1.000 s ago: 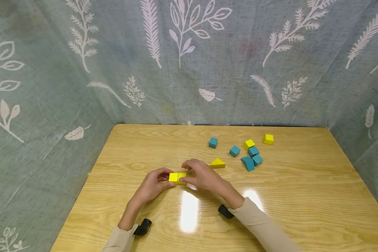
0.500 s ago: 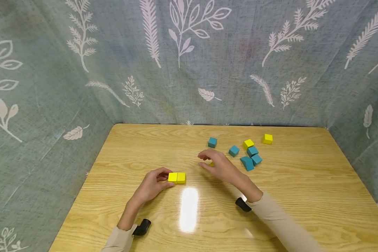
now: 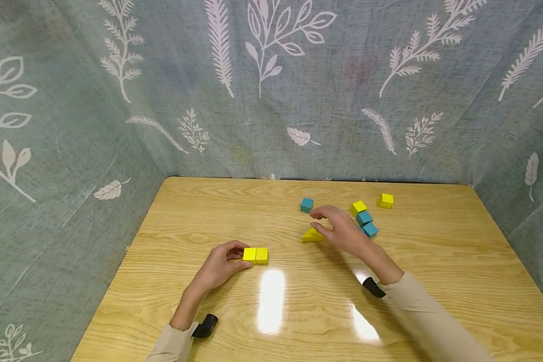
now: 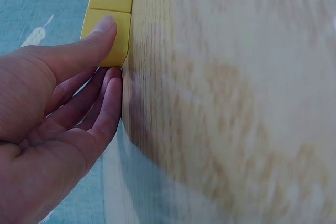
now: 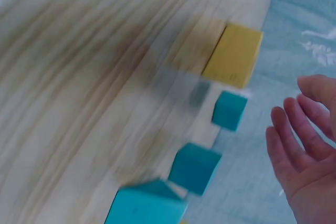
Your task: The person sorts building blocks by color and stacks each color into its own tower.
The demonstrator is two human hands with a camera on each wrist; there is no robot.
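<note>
Two yellow cubes stand side by side on the wooden table. My left hand (image 3: 219,265) pinches the left yellow cube (image 3: 249,254), its thumb on the near face. The right yellow cube (image 3: 262,255) sits against it with no hand on it. Over the right part of the table hovers my right hand (image 3: 344,232), fingers relaxed and holding nothing. A yellow triangular block (image 3: 311,235) lies just left of that hand and is partly covered by it. In the right wrist view this yellow triangular block (image 5: 233,55) is apart from the fingers (image 5: 302,129).
Beyond the right hand lie a blue cube (image 3: 306,204), a yellow cube (image 3: 358,207), another blue cube (image 3: 364,218) and one more yellow cube (image 3: 386,200). A larger blue block (image 5: 147,206) shows in the right wrist view. Patterned cloth (image 3: 235,125) borders the table.
My right hand has left the right yellow cube and moved right and away, past the yellow triangular block toward the blue blocks. The left hand has stayed on its cube.
</note>
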